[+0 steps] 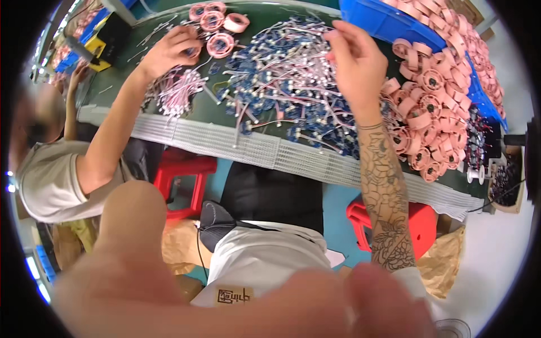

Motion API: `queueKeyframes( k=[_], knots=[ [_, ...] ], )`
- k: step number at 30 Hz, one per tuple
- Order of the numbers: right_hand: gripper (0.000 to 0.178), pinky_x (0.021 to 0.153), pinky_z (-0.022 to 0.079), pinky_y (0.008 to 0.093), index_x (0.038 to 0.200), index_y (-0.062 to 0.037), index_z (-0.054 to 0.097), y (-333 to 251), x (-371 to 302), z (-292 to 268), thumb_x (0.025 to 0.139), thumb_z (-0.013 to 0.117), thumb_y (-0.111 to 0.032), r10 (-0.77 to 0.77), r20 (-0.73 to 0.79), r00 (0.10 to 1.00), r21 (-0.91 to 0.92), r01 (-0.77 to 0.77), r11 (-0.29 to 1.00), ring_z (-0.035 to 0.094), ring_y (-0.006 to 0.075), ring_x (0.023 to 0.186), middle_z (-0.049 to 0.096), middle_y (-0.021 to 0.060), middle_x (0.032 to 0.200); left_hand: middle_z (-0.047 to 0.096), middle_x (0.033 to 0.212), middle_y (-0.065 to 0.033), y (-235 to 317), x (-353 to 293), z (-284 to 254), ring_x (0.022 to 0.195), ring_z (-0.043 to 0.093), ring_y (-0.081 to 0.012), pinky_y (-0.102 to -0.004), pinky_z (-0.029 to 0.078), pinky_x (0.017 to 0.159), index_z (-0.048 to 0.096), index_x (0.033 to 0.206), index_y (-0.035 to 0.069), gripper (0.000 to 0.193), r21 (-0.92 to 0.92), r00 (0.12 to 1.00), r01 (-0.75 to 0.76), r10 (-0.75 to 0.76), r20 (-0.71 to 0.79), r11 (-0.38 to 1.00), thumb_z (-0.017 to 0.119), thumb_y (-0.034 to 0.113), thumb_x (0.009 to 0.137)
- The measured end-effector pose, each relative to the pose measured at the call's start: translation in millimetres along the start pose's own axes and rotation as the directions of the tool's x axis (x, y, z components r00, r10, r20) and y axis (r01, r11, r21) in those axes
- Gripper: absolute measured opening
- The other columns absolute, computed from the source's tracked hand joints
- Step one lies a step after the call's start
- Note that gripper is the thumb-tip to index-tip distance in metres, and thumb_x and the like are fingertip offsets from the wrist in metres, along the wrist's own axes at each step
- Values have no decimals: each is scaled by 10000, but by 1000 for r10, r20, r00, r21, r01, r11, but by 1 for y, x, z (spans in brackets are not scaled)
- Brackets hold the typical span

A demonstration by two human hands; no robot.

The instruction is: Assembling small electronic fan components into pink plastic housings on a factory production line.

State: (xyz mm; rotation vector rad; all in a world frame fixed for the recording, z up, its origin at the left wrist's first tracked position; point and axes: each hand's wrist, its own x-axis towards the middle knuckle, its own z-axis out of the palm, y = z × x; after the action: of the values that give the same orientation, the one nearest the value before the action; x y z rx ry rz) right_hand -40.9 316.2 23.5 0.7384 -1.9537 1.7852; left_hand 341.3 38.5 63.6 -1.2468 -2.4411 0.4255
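Observation:
My right hand (360,70), on a tattooed forearm, hovers at the right edge of a heap of small blue boards with white and pink cables (282,79). Its fingers curl toward the thumb; anything pinched there is too small to make out. Very close to the camera, a large blurred hand, apparently my left hand (242,304), covers the lower part of the view. What its fingers do cannot be told. To the right of the heap lie many pink rings (431,107), several with dark parts inside.
At the left, a co-worker's hand (172,50) touches a pink ring beside more pink rings (220,45) and a cable bundle (180,93). A blue bin (394,25) stands at the back right. Red stools (183,180) sit below the table's perforated metal edge (248,146).

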Motion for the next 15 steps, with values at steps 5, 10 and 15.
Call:
queueKeyframes(
  k=[5, 10, 15],
  knots=[
    [242, 614, 503, 200, 1179, 25, 664, -9, -1, 19, 965, 648, -87, -34, 40, 999, 56, 32, 998, 660, 89, 685, 745, 87, 978, 644, 1167, -83, 64, -95, -53, 1129, 598, -271, -378, 525, 933, 644, 1054, 34, 272, -73, 977, 205, -208, -38, 976, 673, 94, 791],
    [204, 602, 514, 213, 1084, 17, 719, -12, -1, 23, 909, 693, -86, -1, -21, 1000, 123, 4, 992, 659, 70, 643, 756, 67, 857, 650, 1150, -92, 88, -98, -76, 1102, 608, -271, -377, 530, 912, 646, 1057, 26, 262, -128, 924, 361, -372, -84, 924, 668, 103, 806],
    [216, 600, 519, 211, 1110, 16, 714, -18, -3, 22, 928, 676, -93, -60, 29, 998, 83, 58, 995, 667, 69, 655, 759, 58, 860, 656, 1132, -100, 4, 52, -7, 1075, 617, -271, -377, 534, 890, 648, 1059, 19, 255, -210, 830, 505, -538, -149, 837, 662, 112, 822]
  ],
)
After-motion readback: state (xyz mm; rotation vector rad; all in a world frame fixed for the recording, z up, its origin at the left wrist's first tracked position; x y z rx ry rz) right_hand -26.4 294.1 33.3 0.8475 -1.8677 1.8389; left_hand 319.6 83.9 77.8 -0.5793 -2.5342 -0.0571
